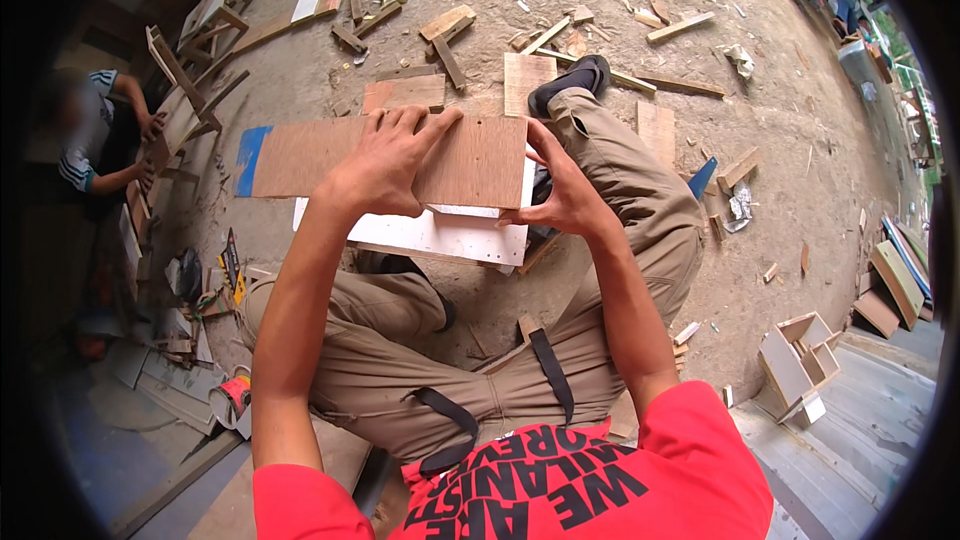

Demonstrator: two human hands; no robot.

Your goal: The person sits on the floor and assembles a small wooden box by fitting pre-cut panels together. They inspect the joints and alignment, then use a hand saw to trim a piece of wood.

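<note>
A flat brown wooden board (pixel 475 165) with a blue-painted left end lies crosswise in front of me. My left hand (pixel 390 160) grips it across its width, fingers over the far edge and thumb along the near edge. At the board's right end, my right hand (pixel 565 190) is closed round the corners, thumb near and fingers far. Below the board sits a white panel (pixel 420 237) with small dark holes near its right end. What joins or separates the two is mostly hidden under the board.
Wood offcuts (pixel 447 25) litter the dirt floor ahead. A yellow-and-black tool (pixel 233 265) and a red tin (pixel 233 400) are at left, a blue piece (pixel 703 178) and small compartmented wooden box (pixel 798 365) at right. Another person (pixel 100 130) handles wood at far left.
</note>
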